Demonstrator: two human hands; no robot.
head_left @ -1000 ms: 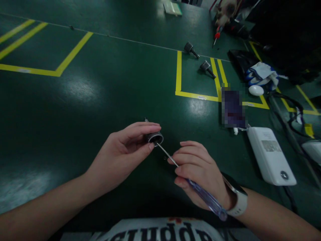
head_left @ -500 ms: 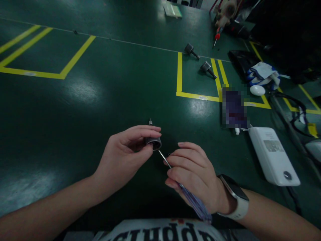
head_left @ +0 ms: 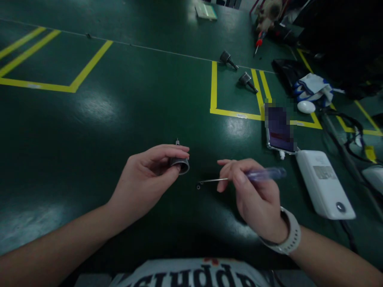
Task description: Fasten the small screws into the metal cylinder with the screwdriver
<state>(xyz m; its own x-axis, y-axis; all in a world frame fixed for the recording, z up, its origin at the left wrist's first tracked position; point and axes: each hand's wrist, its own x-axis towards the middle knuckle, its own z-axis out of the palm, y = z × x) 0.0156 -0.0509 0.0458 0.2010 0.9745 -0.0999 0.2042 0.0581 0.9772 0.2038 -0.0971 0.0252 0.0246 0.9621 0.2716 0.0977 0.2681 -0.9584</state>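
Observation:
My left hand point(head_left: 149, 175) is closed around a dark metal cup-shaped part point(head_left: 183, 166). Its open rim faces me, and a thin shaft sticks out beyond my fingers on the far side. In my right hand point(head_left: 254, 195) is a screwdriver point(head_left: 265, 174) with a clear purplish handle, blurred by motion. The thin metal blade points left, apart from the cup. At the blade's tip is a small dark ring-like piece point(head_left: 198, 186); whether it touches the tip or lies on the table I cannot tell.
Two similar cup-and-shaft parts point(head_left: 245, 79) lie by the yellow tape on the green table point(head_left: 134, 99). To the right are a phone point(head_left: 281, 129), a white power bank point(head_left: 325, 183), gloves point(head_left: 314, 87) and cables. A red-handled screwdriver point(head_left: 259, 40) lies farther back.
My right hand has drawn the screwdriver out of the cup and turned it, so its handle now points right. My left hand has shifted slightly left with the cup part.

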